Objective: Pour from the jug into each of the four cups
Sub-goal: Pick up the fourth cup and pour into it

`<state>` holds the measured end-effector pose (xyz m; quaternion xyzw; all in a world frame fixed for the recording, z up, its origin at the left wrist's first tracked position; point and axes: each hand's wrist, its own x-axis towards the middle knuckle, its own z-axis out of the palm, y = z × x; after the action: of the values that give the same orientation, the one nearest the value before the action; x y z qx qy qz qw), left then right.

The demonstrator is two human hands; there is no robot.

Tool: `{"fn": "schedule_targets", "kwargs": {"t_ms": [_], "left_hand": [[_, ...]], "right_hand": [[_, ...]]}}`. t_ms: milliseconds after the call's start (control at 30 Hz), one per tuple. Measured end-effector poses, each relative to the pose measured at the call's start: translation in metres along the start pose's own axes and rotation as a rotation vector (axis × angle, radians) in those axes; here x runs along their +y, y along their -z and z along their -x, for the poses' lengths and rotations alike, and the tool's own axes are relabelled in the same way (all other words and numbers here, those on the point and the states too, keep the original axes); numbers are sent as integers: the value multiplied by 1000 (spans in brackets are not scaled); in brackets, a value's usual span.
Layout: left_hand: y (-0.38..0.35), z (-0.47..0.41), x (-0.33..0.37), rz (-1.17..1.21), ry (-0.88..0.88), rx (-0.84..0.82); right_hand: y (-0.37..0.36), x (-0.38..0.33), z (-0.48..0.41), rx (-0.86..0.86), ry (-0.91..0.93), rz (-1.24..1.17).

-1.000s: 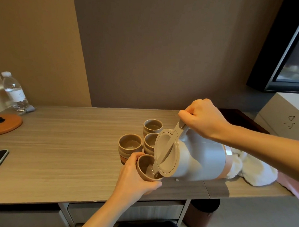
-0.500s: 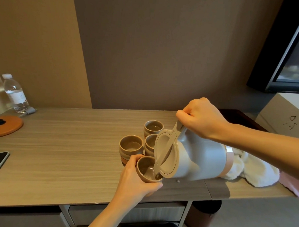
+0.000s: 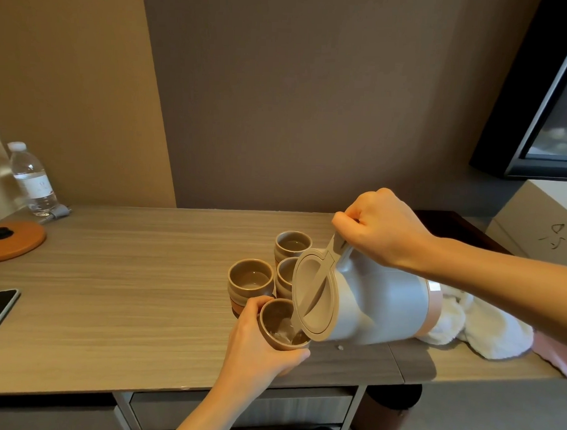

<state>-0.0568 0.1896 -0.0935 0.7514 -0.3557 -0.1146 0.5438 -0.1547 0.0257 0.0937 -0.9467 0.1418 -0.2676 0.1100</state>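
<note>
The right hand [image 3: 384, 227] grips the tipped jug [image 3: 375, 303] by its handle, pouring into the fourth cup [image 3: 282, 325], which the left hand's fingers [image 3: 297, 353] clasp above the bench [image 3: 109, 304]; three standing cups [image 3: 250, 278] appear filled already.

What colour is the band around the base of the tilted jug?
Pale pink, against the grey jug body; the band shows best in the head view.

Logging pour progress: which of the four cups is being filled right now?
The nearest cup, held in the left hand under the tilted jug. The other three cups stand untouched on the table behind it.
</note>
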Motion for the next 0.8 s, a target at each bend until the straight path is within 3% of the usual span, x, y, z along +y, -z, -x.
{"fn": "schedule_targets", "kwargs": {"t_ms": [800], "left_hand": [[-3,2,-2,37,16,22]], "right_hand": [[-2,1,1,-7,56,45]]}}
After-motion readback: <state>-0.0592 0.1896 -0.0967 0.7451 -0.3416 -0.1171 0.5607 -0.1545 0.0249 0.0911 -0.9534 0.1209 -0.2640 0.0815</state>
